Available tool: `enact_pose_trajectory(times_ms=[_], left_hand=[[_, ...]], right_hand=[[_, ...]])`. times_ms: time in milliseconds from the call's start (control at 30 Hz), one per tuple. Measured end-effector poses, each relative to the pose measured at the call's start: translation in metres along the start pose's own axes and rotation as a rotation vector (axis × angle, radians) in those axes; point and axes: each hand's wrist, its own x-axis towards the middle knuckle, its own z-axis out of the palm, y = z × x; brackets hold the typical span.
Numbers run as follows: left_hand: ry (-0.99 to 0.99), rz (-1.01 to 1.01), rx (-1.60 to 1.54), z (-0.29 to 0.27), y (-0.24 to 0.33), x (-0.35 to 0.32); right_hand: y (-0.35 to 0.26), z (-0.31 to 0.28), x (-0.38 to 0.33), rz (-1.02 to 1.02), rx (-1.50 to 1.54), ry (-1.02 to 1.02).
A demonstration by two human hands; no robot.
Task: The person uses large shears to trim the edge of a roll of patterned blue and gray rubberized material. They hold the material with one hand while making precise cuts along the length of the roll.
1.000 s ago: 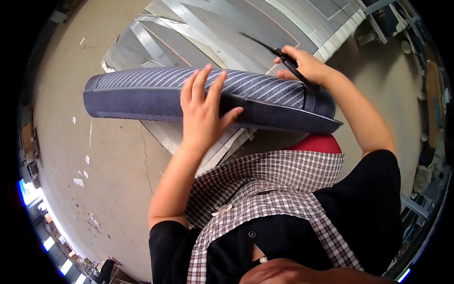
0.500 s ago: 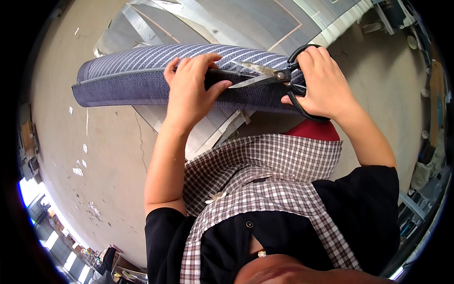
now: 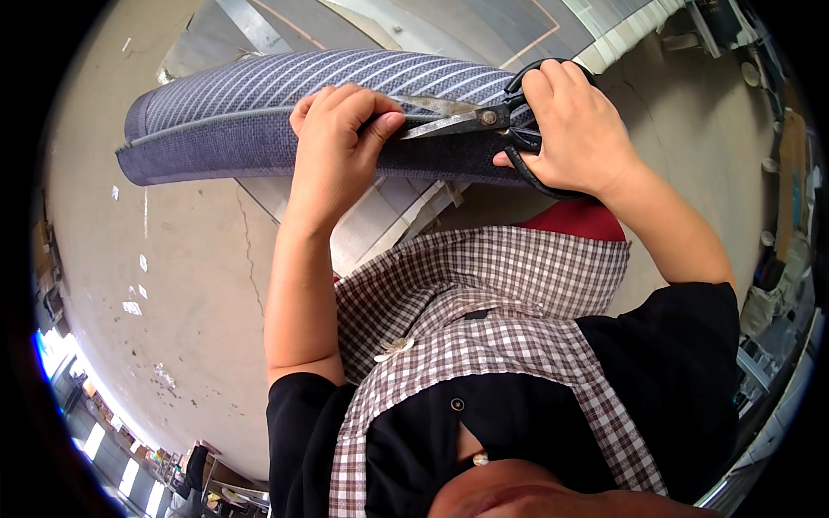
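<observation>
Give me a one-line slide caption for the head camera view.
Left hand grips a striped grey cushion while the right hand works black-handled scissors at its edge.

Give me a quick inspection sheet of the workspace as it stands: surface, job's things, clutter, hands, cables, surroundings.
Surface: concrete floor, cracked, pale panels lying on it.
Job's things: blue-grey striped cushion, held up in the air; black-handled scissors, blades slightly apart at its edge seam.
Clutter: small pale scraps scattered on the floor.
Hands: left hand grips the cushion's edge beside the blade tips; right hand is closed through the scissor handles.
Cables: nothing seen.
Surroundings: bright windows lower left, goods stacked at the right rim, too small to identify.
</observation>
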Motion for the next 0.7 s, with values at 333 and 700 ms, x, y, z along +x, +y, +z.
enact_pose_trajectory(times_ms=[333, 700], left_hand=[[0.034, -0.001, -0.116, 0.001, -0.001, 0.0], [0.051, -0.001, -0.142, 0.0, -0.004, 0.001]], right_hand=[[0.011, -0.004, 0.0, -0.123, -0.069, 0.076], [0.018, 0.004, -0.003, -0.104, -0.025, 0.092]])
